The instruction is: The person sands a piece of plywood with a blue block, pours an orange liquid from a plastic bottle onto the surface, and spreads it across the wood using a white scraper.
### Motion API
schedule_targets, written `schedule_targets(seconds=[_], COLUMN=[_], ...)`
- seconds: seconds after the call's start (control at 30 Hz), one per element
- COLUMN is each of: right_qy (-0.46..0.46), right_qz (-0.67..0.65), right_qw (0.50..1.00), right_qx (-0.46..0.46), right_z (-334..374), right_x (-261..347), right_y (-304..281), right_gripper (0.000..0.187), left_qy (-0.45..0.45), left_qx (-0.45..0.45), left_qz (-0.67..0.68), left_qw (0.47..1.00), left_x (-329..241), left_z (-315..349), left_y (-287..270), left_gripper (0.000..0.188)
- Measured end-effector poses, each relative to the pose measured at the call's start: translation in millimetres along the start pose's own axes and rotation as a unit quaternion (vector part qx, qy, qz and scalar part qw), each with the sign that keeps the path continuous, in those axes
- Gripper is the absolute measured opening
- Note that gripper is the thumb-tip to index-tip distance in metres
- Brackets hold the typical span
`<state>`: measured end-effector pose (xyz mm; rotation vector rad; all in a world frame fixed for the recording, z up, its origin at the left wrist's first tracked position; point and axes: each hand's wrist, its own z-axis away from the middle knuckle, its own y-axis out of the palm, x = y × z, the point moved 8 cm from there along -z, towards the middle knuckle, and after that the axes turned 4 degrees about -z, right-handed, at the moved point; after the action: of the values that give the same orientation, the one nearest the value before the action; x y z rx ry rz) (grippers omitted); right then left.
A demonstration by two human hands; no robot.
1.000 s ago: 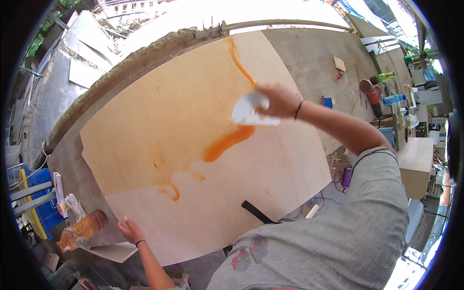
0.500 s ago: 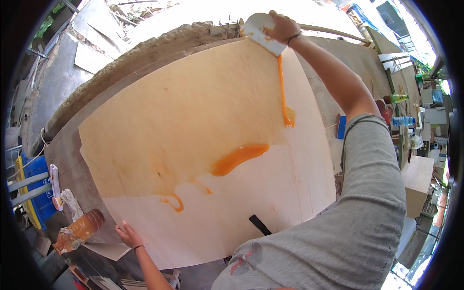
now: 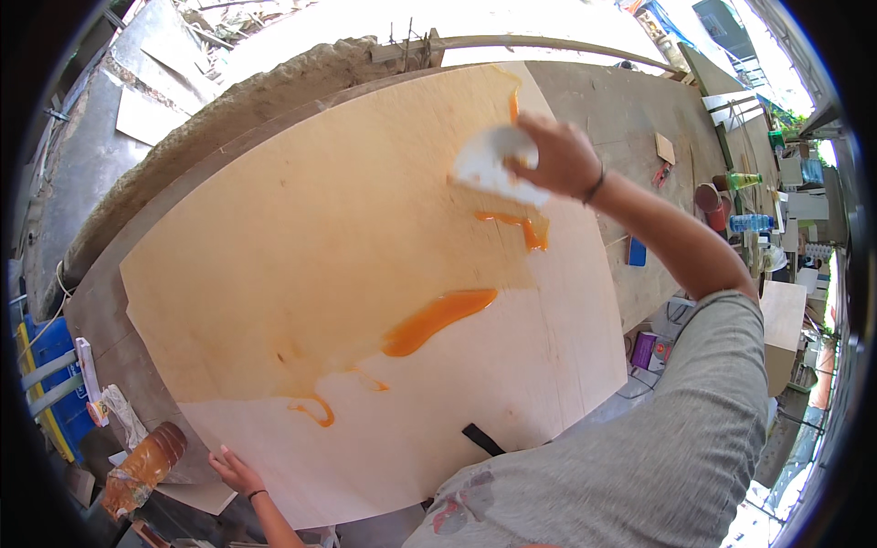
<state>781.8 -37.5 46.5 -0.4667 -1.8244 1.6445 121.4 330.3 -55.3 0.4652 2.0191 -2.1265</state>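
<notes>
A large pale wooden panel (image 3: 512, 393) lies before me, its far part coated in a thin amber film. My right hand (image 3: 562, 157) grips a white flat spreader (image 3: 493, 164) smeared with orange, held against the coated far right part. Just nearer than the spreader is a streak of orange liquid (image 3: 534, 234). A thick orange puddle (image 3: 438, 321) sits mid-panel, and thin orange drips (image 3: 320, 413) curl at the left. My left hand (image 3: 236, 473) rests with fingers spread on the panel's near left edge.
An amber-stained plastic bottle (image 3: 146, 466) stands at the lower left, near a blue and yellow object (image 3: 53, 365). Right of the panel lie a small blue item (image 3: 637, 251), a purple box (image 3: 644, 350) and several bottles, one of them blue (image 3: 752, 223). A black strip (image 3: 482, 439) lies on the near edge.
The spreader in my right hand has come nearer from the panel's far edge. The long orange line at the right is now partly smeared away. My left hand stays on the edge.
</notes>
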Motion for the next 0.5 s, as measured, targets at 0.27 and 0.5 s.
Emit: schedule_targets(seconds=[0.27,0.5], right_qy=[0.161,0.206], right_qz=[0.135,-0.058], right_qw=[0.976,0.958], right_qx=[-0.065,-0.193], right_z=[-121,-76], right_x=[-159,-140], right_y=[-44,-104], right_gripper=[0.053,0.048], left_qy=[0.032,0.036], left_qx=[-0.009,-0.008], left_qz=[0.015,0.016], left_qw=[0.999,0.999], left_x=[-16,-6], left_z=[-5,-6], left_y=[3,2], left_gripper=[0.049,0.047])
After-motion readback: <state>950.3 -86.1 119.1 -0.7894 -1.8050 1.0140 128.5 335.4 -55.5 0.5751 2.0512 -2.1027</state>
